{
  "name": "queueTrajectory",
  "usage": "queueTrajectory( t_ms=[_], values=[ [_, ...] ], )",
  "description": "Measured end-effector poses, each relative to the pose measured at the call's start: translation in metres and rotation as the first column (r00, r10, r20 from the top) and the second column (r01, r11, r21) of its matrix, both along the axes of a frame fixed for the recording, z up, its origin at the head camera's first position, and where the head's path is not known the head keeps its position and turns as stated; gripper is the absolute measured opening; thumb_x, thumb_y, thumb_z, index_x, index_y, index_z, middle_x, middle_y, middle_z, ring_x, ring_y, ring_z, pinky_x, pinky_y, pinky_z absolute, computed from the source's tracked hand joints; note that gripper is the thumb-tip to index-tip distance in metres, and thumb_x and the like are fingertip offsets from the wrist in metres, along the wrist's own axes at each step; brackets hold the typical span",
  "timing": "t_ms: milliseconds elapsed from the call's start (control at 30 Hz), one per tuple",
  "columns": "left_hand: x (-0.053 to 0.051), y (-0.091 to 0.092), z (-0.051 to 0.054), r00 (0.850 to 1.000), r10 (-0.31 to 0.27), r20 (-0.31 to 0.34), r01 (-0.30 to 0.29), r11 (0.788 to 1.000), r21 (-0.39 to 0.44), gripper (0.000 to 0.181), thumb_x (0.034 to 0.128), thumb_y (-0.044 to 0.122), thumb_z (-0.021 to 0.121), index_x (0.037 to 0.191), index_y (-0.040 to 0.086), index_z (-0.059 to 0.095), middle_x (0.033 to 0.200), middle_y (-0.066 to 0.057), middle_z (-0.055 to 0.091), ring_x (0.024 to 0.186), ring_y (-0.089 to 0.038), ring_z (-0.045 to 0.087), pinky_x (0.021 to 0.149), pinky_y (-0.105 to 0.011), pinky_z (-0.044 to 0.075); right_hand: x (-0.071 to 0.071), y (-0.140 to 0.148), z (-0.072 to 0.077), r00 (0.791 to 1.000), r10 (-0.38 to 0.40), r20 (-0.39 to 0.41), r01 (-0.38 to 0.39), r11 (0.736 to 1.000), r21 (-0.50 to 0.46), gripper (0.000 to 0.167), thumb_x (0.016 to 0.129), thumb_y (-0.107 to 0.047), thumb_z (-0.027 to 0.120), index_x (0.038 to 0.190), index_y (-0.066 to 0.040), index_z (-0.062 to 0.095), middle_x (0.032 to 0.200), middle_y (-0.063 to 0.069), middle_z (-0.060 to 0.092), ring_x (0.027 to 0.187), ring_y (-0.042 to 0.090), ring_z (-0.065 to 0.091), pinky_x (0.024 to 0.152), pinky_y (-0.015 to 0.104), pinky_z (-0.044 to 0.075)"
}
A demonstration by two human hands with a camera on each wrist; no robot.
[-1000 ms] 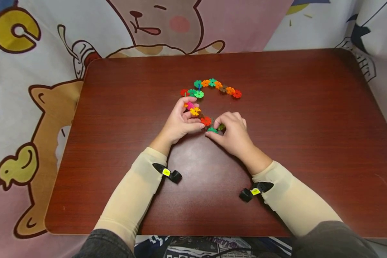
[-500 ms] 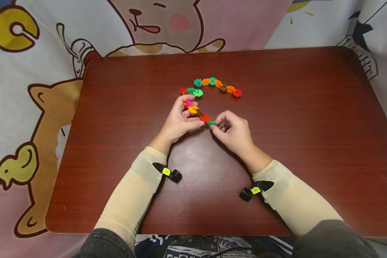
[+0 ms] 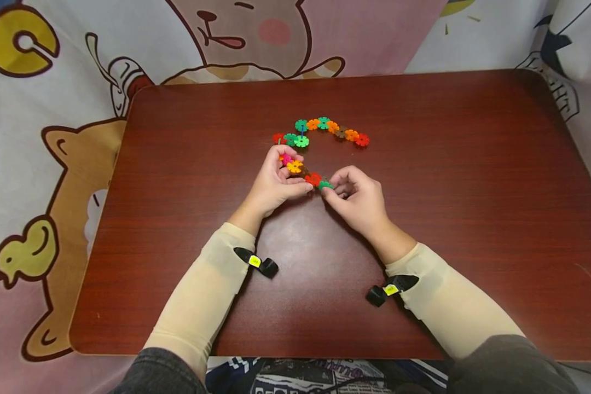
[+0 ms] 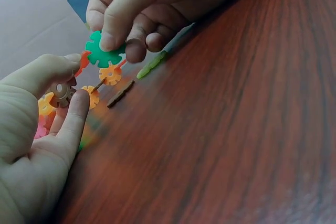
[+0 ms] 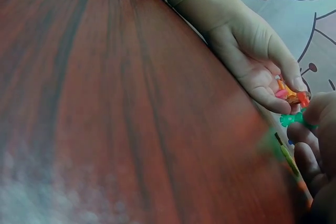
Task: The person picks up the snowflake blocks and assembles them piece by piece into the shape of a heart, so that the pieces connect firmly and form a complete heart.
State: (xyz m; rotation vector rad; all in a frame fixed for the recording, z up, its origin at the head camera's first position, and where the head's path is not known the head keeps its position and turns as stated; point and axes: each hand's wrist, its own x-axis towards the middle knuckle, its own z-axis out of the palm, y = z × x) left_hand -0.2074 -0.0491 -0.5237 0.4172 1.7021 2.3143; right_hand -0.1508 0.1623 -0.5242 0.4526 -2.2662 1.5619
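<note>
In the head view my left hand (image 3: 271, 189) holds a short chain of notched plastic snowflake discs over the table. Pink, a yellow disc (image 3: 294, 166), brown and a red disc (image 3: 313, 179) show along it. My right hand (image 3: 357, 200) pinches a green snowflake disc (image 3: 325, 185) between thumb and index finger, right up against the red one. The left wrist view shows this green disc (image 4: 102, 51) nearly face on, with a brown disc (image 4: 63, 94) between the left thumb and fingers. Whether green and red interlock, I cannot tell.
Beyond the hands, a curved row of joined discs (image 3: 332, 127) lies on the brown table (image 3: 473, 191). A red disc (image 3: 278, 138) and several greens sit at its left. A yellow-green disc (image 4: 151, 65) and a brown disc (image 4: 121, 94) appear edge-on in the left wrist view.
My right hand has moved slightly up and away from me, bringing the green disc against the red one. An olive disc seen beside the right fingers is now hidden. The left hand has barely moved.
</note>
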Motion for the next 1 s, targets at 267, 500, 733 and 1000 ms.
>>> queueTrajectory(
  t_ms=[267,500,733,1000],
  values=[
    [0.0001,-0.0007,0.0004,0.999,-0.042,-0.031,0.040,0.998,-0.054,0.074,0.0772,-0.029,0.077,0.135,-0.001,0.039,0.134,-0.038,0.045,0.096,-0.023,0.068,0.088,-0.036,0.063,0.0013,0.0011,0.0007,0.999,0.024,-0.029,-0.022,0.998,0.056,0.014,0.084,0.004,0.088,0.093,-0.003,0.080,0.083,0.003,0.078,0.066,0.015,0.069,0.062,0.015,0.053],
    [0.0000,-0.0018,0.0015,0.994,-0.087,-0.062,0.079,0.990,-0.117,0.074,0.0793,-0.027,0.078,0.136,-0.005,0.035,0.132,-0.037,0.046,0.094,-0.021,0.068,0.088,-0.037,0.063,0.0020,0.0031,0.0000,0.996,0.033,-0.079,-0.025,0.995,0.097,0.014,0.081,0.006,0.089,0.089,-0.002,0.081,0.080,0.004,0.076,0.063,0.014,0.065,0.061,0.014,0.049],
    [-0.0001,-0.0028,0.0047,0.989,-0.123,-0.079,0.108,0.979,-0.174,0.075,0.0781,-0.025,0.080,0.136,-0.009,0.035,0.129,-0.033,0.048,0.094,-0.022,0.068,0.089,-0.038,0.063,0.0013,0.0032,0.0014,0.994,0.054,-0.097,-0.039,0.989,0.141,0.013,0.082,0.005,0.088,0.089,-0.004,0.082,0.078,0.001,0.075,0.065,0.013,0.064,0.063,0.014,0.050],
    [0.0009,-0.0021,0.0025,0.991,-0.106,-0.080,0.094,0.986,-0.140,0.074,0.0793,-0.026,0.078,0.136,-0.008,0.034,0.131,-0.037,0.046,0.094,-0.021,0.069,0.089,-0.038,0.063,-0.0017,0.0029,0.0017,0.990,0.037,-0.139,-0.011,0.984,0.180,0.011,0.086,-0.005,0.088,0.092,-0.003,0.080,0.080,0.005,0.074,0.065,0.015,0.065,0.063,0.017,0.050]
  ],
)
